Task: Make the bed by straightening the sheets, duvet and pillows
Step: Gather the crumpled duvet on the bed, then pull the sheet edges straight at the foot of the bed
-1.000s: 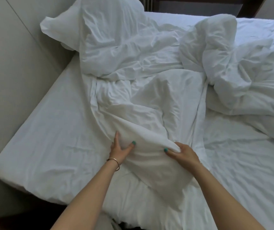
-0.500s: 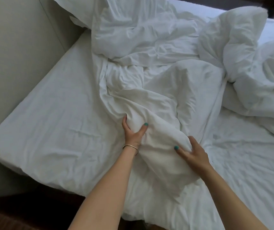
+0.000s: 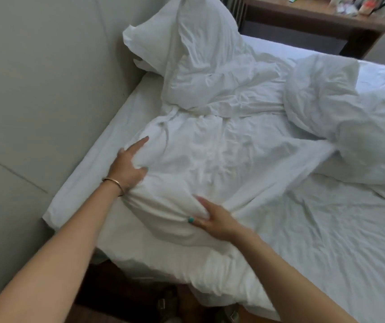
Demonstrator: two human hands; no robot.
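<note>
Since before: both hands have moved apart along the bunched white fabric; the left one has slid out toward the wall side of the bed, the right one has dropped nearer the foot edge, and the view has swung up to take in the pillow and a wooden surface beyond the bed.
Left hand (image 3: 127, 167): lies on the sheet (image 3: 210, 159) with its forefinger stretched out and the thumb hooked into a fold; it grips the cloth; a thin bracelet (image 3: 114, 183) sits on the wrist.
Right hand (image 3: 212, 217): pinches a ridge of the same sheet between thumb and fingers, close to the near edge of the bed; the thumbnail is painted teal.
Sheet: rumpled, spread over the middle of the mattress (image 3: 88, 169), gathered into a thick roll between the two hands.
Pillow (image 3: 163, 33): propped at the head end against the pale wall (image 3: 35, 78), partly under crumpled white bedding.
Duvet (image 3: 340, 108): heaped in a loose mound on the right side of the bed, well apart from both hands.
Wooden surface (image 3: 315, 19): beyond the far side of the bed, with small items on it too blurred to name.
Floor (image 3: 121, 290): dark, visible under the near corner of the bed.
</note>
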